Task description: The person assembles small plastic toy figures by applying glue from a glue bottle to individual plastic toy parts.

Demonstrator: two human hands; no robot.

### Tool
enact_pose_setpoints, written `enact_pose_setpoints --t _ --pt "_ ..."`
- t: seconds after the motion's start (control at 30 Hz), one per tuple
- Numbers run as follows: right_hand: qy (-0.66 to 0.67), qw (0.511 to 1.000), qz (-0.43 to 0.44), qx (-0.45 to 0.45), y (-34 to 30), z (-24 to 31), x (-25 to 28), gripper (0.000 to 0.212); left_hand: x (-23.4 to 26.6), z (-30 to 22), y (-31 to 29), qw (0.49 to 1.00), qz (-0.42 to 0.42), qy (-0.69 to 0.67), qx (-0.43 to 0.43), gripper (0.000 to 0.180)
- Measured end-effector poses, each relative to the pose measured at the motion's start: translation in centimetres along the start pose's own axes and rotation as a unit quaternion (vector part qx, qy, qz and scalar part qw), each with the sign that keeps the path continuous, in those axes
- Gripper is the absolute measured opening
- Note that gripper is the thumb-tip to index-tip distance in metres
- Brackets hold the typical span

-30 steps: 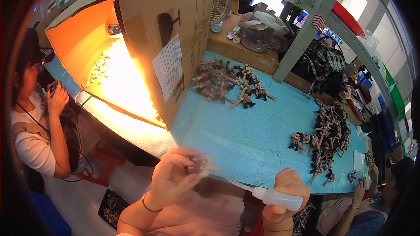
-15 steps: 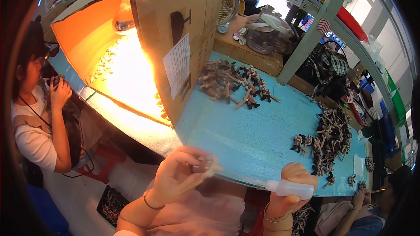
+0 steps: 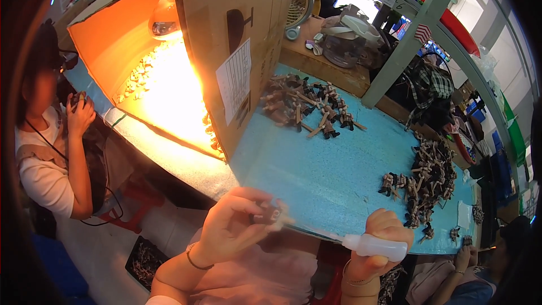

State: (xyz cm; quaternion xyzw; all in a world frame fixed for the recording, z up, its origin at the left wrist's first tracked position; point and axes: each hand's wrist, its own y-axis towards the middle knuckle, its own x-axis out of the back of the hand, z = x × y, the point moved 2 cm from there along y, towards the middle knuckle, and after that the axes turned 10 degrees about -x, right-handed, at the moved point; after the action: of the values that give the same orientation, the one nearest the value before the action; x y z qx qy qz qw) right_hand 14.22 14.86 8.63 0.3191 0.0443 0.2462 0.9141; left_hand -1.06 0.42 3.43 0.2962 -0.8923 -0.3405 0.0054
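My left hand (image 3: 228, 223) pinches a small brown and beige figurine (image 3: 269, 214) between thumb and fingertips, just off the near edge of the blue table. Blur hides the figurine's detail. In my right hand (image 3: 385, 227) is a white translucent squeeze bottle (image 3: 375, 246), gripped with the fingers curled round it. Its thin nozzle points left toward the figurine, with a gap between them. Beyond my hands, a loose group of similar figurines (image 3: 324, 110) lies against the cardboard box, and a denser pile of figurines (image 3: 432, 172) covers the right side of the table.
A tall cardboard box (image 3: 243, 28) stands at left, brightly lit inside by a lamp (image 3: 165, 25) over heaped small pieces. A grey post (image 3: 415, 36) rises behind the table (image 3: 316, 164). One co-worker (image 3: 48, 169) sits at left, another (image 3: 468, 279) at lower right.
The figurine has turned in my left fingers, and its light stick-like part no longer shows below it. My right hand and the bottle stay nearly in place. The whole view has shifted slightly.
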Motion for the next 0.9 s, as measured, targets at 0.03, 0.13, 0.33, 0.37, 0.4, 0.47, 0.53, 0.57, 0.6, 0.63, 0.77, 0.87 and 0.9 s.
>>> enact_pose_setpoints --t 0.03,0.13,0.33,0.37,0.4,0.47,0.53,0.57,0.6,0.63,0.77,0.87,0.9 --pt "-0.001 1.0 0.0 0.0 0.0 0.0 0.0 0.053 0.0 0.0 0.0 1.0 -0.002 -0.005 0.0 0.027" --pt "-0.009 1.0 0.015 0.003 0.0 0.2 0.2 0.053 0.0 -0.1 0.0 1.0 -0.004 -0.007 -0.001 0.027" --pt "-0.024 0.999 0.021 0.019 -0.2 0.2 0.5 0.053 0.4 0.0 0.3 0.999 0.044 -0.004 -0.03 0.031" --pt "-0.017 1.0 0.014 0.021 -0.2 0.2 0.4 0.053 0.2 0.0 0.2 0.999 0.044 -0.005 -0.03 0.031" --pt "-0.01 1.0 0.008 0.024 -0.2 0.2 0.3 0.053 0.1 0.0 0.1 1.0 0.022 0.003 -0.022 0.03" --pt "-0.01 0.999 0.014 0.029 -0.1 0.0 0.3 0.053 0.0 0.0 0.0 1.0 0.001 0.01 -0.014 0.028" --pt "-0.008 0.999 0.019 0.035 -0.2 0.1 0.4 0.053 -0.2 -0.1 0.1 1.0 0.005 0.021 -0.014 0.029" --pt "-0.012 0.999 0.02 0.033 -0.1 0.1 0.5 0.053 -0.3 -0.2 0.1 1.0 0.005 0.023 -0.014 0.029" --pt "-0.021 0.999 0.023 0.033 -0.1 0.2 0.3 0.053 -0.1 -0.2 0.1 1.0 0.007 0.027 -0.015 0.029" --pt "-0.023 0.999 0.024 0.033 -0.1 0.2 0.2 0.053 0.1 -0.1 0.1 0.999 0.008 0.031 -0.016 0.028" --pt "-0.041 0.995 0.068 0.064 0.2 -0.1 0.9 0.054 0.3 -0.2 0.3 0.998 0.051 0.029 -0.029 0.032" --pt "-0.049 0.992 0.085 0.074 0.0 -0.1 1.0 0.054 0.3 -0.1 0.3 0.998 0.049 0.027 -0.021 0.031" --pt "-0.05 0.994 0.072 0.067 -0.1 0.1 1.1 0.054 0.2 -0.1 0.4 0.998 0.052 0.023 -0.028 0.031"
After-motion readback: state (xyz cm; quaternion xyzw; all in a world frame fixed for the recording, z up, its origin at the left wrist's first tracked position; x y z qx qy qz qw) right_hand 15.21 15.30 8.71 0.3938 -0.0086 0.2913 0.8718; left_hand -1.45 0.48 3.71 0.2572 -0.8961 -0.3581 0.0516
